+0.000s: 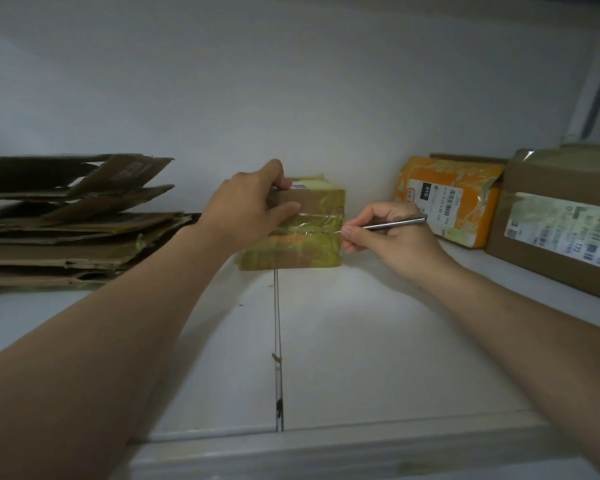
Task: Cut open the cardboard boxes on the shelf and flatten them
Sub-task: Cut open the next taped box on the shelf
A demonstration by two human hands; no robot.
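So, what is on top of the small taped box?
The left hand grips the taped box at its top; a pale patch shows beside it. Anything under the hand is hidden.

Storage shelf (378, 358) — labelled parcels (451, 199), flattened cardboard (66, 233).

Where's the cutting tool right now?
Head view, right of centre: the right hand pinches the metal tool, its tip at the right edge of the taped box.
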